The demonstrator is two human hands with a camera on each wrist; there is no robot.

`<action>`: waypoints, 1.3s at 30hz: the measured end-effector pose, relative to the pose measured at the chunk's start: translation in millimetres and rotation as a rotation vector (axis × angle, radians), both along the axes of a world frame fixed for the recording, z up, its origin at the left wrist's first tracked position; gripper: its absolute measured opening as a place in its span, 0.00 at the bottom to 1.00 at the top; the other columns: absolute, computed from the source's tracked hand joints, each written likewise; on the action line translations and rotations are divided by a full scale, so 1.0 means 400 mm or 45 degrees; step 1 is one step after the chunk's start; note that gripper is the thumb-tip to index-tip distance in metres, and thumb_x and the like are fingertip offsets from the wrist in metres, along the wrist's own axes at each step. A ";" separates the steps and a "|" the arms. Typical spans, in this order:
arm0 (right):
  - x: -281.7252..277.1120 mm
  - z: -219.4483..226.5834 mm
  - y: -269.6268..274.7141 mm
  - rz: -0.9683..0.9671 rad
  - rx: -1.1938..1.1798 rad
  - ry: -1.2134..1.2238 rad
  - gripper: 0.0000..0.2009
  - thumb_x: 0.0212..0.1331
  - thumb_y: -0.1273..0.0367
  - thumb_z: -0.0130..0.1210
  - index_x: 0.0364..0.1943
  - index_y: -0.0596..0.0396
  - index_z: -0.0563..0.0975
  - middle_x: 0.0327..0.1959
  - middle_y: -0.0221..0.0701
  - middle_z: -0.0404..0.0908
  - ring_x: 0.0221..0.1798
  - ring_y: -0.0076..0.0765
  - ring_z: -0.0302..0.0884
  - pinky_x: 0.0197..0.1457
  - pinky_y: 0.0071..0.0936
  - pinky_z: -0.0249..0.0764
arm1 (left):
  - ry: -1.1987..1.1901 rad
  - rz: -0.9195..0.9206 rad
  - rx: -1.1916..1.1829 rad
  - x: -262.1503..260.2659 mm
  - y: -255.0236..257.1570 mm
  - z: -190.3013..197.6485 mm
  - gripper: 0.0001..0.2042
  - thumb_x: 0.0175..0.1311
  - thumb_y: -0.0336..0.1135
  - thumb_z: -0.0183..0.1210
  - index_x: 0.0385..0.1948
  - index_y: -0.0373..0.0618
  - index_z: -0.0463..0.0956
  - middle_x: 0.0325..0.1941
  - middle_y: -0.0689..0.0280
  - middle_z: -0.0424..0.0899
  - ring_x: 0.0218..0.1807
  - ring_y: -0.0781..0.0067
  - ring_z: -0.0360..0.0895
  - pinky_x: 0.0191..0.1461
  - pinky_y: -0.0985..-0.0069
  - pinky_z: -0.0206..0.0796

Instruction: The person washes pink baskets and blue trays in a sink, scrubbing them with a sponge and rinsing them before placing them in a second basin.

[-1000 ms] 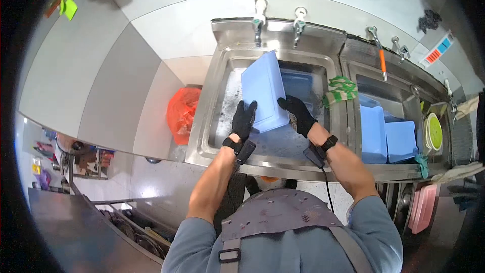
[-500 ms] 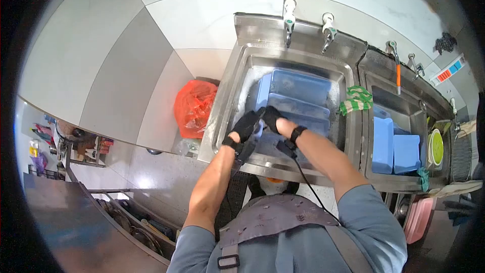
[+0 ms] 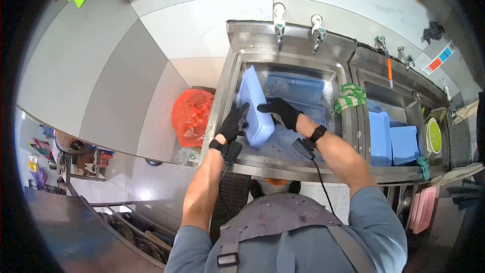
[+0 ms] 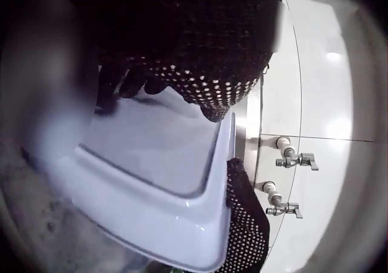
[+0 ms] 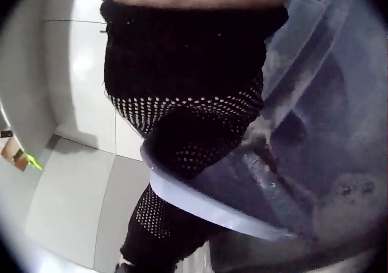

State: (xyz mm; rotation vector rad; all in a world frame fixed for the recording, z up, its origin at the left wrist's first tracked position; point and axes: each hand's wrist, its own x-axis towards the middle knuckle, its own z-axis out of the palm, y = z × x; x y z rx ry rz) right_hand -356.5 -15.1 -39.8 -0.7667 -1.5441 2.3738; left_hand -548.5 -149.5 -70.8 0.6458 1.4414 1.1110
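Note:
A blue plastic tray [image 3: 254,106] is held tilted on its side above the left part of the soapy sink [image 3: 230,78]. The black-gloved left hand [image 3: 233,123] grips its left side, near the lower end. On the opposite side, the gloved right hand [image 3: 284,113] has its fingers on the rim. Up close in the left wrist view, the tray [image 4: 151,158] shows its corner and rim, with the left glove [image 4: 182,49] over it. In the right wrist view the right hand [image 5: 188,103] curls over the tray's rim [image 5: 212,212].
More blue trays [image 3: 295,88] lie in the water. A green-striped cloth [image 3: 350,97] rests on the divider. The right basin holds blue trays [image 3: 404,145] beside a green round container [image 3: 433,135]. Taps [image 3: 279,26] line the back; a red bag [image 3: 192,117] stands left.
The hands were low and close together over the sink half a second ago. Now they are apart, and the tray is raised and turned up on its side between them.

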 end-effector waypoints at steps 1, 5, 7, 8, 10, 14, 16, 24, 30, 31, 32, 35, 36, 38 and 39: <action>0.014 0.023 0.012 0.055 0.100 -0.101 0.22 0.55 0.55 0.67 0.47 0.57 0.81 0.39 0.32 0.83 0.36 0.28 0.79 0.39 0.29 0.75 | 0.004 -0.004 -0.002 0.007 -0.001 0.013 0.22 0.75 0.39 0.50 0.68 0.53 0.68 0.55 0.55 0.79 0.43 0.63 0.80 0.44 0.65 0.77; 0.066 0.126 -0.011 0.202 0.628 -0.298 0.25 0.57 0.53 0.63 0.47 0.62 0.81 0.38 0.36 0.83 0.37 0.32 0.79 0.41 0.30 0.75 | -0.152 0.146 -0.006 0.055 0.033 0.123 0.27 0.67 0.65 0.54 0.58 0.58 0.76 0.31 0.69 0.74 0.26 0.75 0.77 0.29 0.70 0.79; 0.091 0.159 -0.031 0.377 1.148 -0.415 0.27 0.59 0.50 0.57 0.47 0.63 0.80 0.40 0.43 0.84 0.39 0.38 0.81 0.46 0.37 0.76 | -0.262 0.176 0.110 0.045 0.041 0.121 0.30 0.65 0.67 0.55 0.53 0.49 0.76 0.35 0.64 0.80 0.30 0.70 0.82 0.29 0.68 0.81; 0.097 0.153 -0.040 0.474 1.220 -0.460 0.24 0.60 0.51 0.55 0.46 0.60 0.81 0.39 0.48 0.84 0.39 0.47 0.83 0.47 0.44 0.77 | -0.246 0.206 0.114 0.062 0.032 0.171 0.31 0.65 0.67 0.54 0.53 0.46 0.76 0.37 0.63 0.82 0.33 0.68 0.85 0.30 0.67 0.81; 0.118 0.146 -0.071 0.608 1.677 -0.411 0.21 0.61 0.54 0.52 0.42 0.59 0.81 0.36 0.50 0.84 0.39 0.55 0.83 0.47 0.48 0.77 | -0.313 0.164 0.201 0.000 0.042 0.056 0.30 0.64 0.62 0.60 0.53 0.45 0.75 0.39 0.60 0.84 0.41 0.63 0.87 0.37 0.62 0.82; 0.158 0.092 -0.112 0.619 1.998 -0.629 0.16 0.60 0.57 0.56 0.37 0.57 0.80 0.32 0.48 0.83 0.39 0.55 0.83 0.45 0.48 0.78 | 1.314 -0.222 0.962 -0.004 0.036 -0.070 0.27 0.55 0.43 0.72 0.55 0.43 0.73 0.40 0.56 0.84 0.43 0.53 0.85 0.51 0.56 0.82; 0.188 0.072 -0.103 0.634 2.019 -0.616 0.17 0.58 0.56 0.59 0.38 0.57 0.79 0.32 0.47 0.83 0.38 0.54 0.83 0.44 0.47 0.78 | -0.263 0.260 0.665 0.023 0.050 -0.130 0.22 0.49 0.30 0.75 0.47 0.38 0.78 0.43 0.54 0.86 0.47 0.58 0.84 0.50 0.64 0.79; 0.372 0.032 0.004 -0.259 2.246 -0.517 0.22 0.59 0.55 0.61 0.46 0.61 0.79 0.45 0.49 0.81 0.53 0.56 0.79 0.56 0.47 0.75 | 1.604 0.083 0.700 0.013 0.001 -0.171 0.17 0.47 0.39 0.75 0.37 0.45 0.81 0.36 0.56 0.86 0.41 0.51 0.83 0.49 0.61 0.77; 0.468 -0.026 0.098 -0.308 1.692 -0.872 0.29 0.60 0.52 0.59 0.59 0.60 0.74 0.50 0.51 0.82 0.54 0.58 0.79 0.60 0.47 0.73 | 1.755 -0.204 0.979 0.013 0.058 -0.218 0.14 0.57 0.25 0.62 0.46 0.45 0.77 0.49 0.60 0.83 0.54 0.59 0.80 0.55 0.61 0.76; 0.499 -0.005 0.095 -0.281 1.564 -0.922 0.28 0.60 0.50 0.58 0.57 0.58 0.76 0.51 0.52 0.81 0.54 0.58 0.79 0.59 0.48 0.73 | 0.541 0.059 0.750 0.077 0.083 -0.163 0.15 0.57 0.24 0.61 0.47 0.44 0.77 0.50 0.60 0.82 0.54 0.59 0.80 0.55 0.60 0.76; 0.525 -0.009 0.112 -0.270 1.548 -0.993 0.27 0.60 0.50 0.56 0.53 0.59 0.78 0.51 0.51 0.82 0.55 0.57 0.79 0.59 0.47 0.73 | -0.634 0.260 0.343 0.140 0.101 -0.101 0.16 0.57 0.22 0.61 0.49 0.44 0.76 0.51 0.60 0.81 0.54 0.59 0.80 0.55 0.59 0.76; 0.620 0.027 0.108 -0.103 1.249 -0.970 0.33 0.60 0.42 0.54 0.53 0.60 0.80 0.51 0.49 0.83 0.56 0.55 0.79 0.59 0.44 0.72 | -0.366 0.105 0.158 0.199 0.161 -0.088 0.17 0.58 0.22 0.61 0.51 0.40 0.77 0.47 0.59 0.83 0.48 0.55 0.82 0.54 0.60 0.77; 0.642 0.039 0.100 0.013 1.133 -0.985 0.34 0.60 0.42 0.54 0.54 0.60 0.80 0.52 0.49 0.82 0.56 0.55 0.79 0.59 0.44 0.72 | -0.364 0.069 0.161 0.223 0.171 -0.081 0.17 0.58 0.22 0.61 0.51 0.40 0.77 0.47 0.59 0.83 0.48 0.55 0.82 0.54 0.60 0.77; 0.723 0.037 0.072 -0.139 1.203 -0.957 0.32 0.60 0.44 0.55 0.52 0.62 0.80 0.52 0.51 0.82 0.55 0.53 0.79 0.58 0.42 0.72 | 0.806 -0.346 0.880 0.280 0.195 -0.067 0.15 0.59 0.23 0.61 0.49 0.40 0.79 0.47 0.59 0.85 0.49 0.58 0.83 0.54 0.62 0.76; 0.763 0.037 0.062 -0.248 1.125 -0.880 0.32 0.60 0.45 0.56 0.52 0.63 0.80 0.51 0.51 0.83 0.54 0.52 0.80 0.57 0.41 0.72 | 1.339 -0.534 0.874 0.300 0.224 -0.055 0.23 0.48 0.23 0.65 0.51 0.46 0.81 0.52 0.53 0.85 0.57 0.54 0.81 0.63 0.67 0.72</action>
